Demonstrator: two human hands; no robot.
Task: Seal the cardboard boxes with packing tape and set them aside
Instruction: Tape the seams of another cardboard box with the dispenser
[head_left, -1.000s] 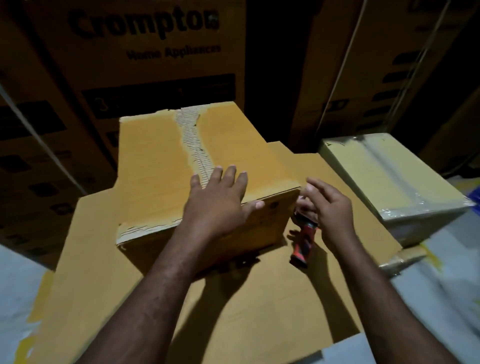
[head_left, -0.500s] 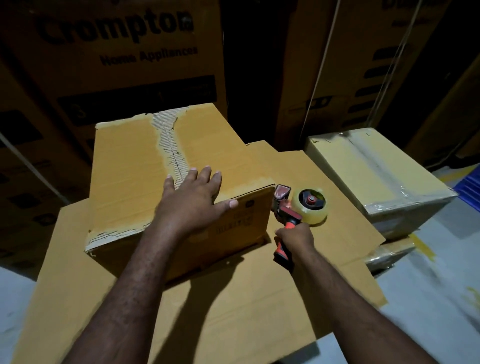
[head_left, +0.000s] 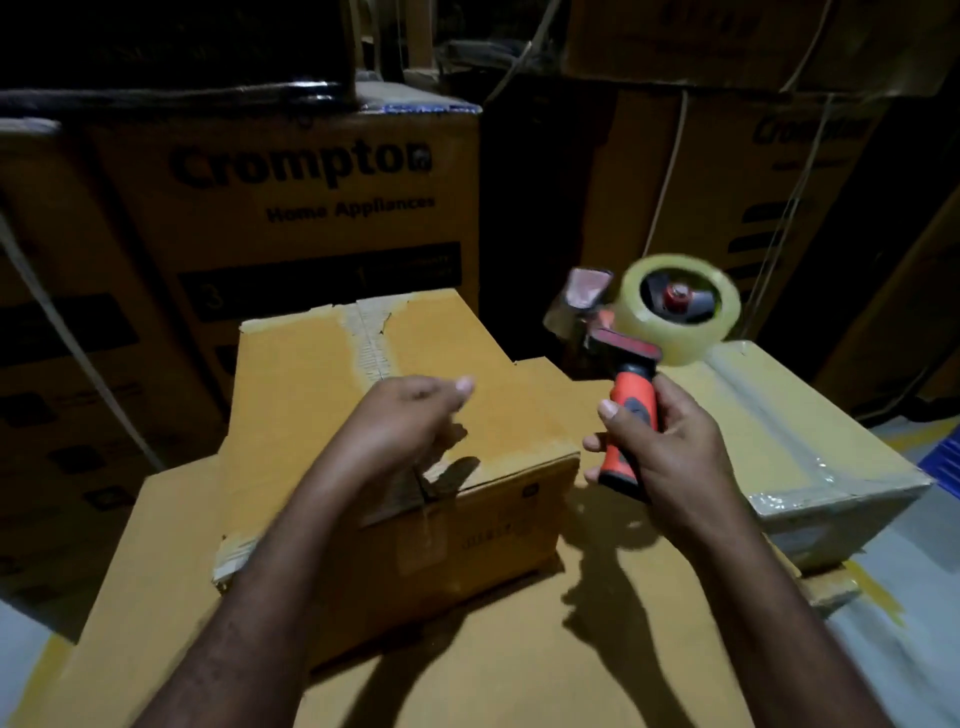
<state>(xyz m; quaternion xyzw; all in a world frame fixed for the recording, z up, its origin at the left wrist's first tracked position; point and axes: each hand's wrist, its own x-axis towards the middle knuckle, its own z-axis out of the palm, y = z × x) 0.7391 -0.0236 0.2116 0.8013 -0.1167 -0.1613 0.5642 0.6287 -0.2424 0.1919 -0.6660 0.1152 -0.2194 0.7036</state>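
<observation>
A brown cardboard box (head_left: 306, 415) sits on a flat cardboard sheet (head_left: 493, 654), its top seam torn and bare of tape. My left hand (head_left: 402, 423) hovers just above the box's near top edge, blurred, with its fingers loosely bent and nothing in it. My right hand (head_left: 662, 460) grips the orange handle of a tape dispenser (head_left: 631, 374) and holds it in the air to the right of the box. The clear tape roll (head_left: 680, 332) sits at its upper end.
A pale box (head_left: 810, 447) wrapped in clear tape stands at the right on the sheet's edge. Large printed appliance cartons (head_left: 301, 208) are stacked close behind, with ropes running across them. Pale floor (head_left: 893, 623) shows at the lower right and lower left.
My right hand has lifted the tape dispenser off the cardboard sheet into the air. My left hand has come up off the box top, where it was pressing flat.
</observation>
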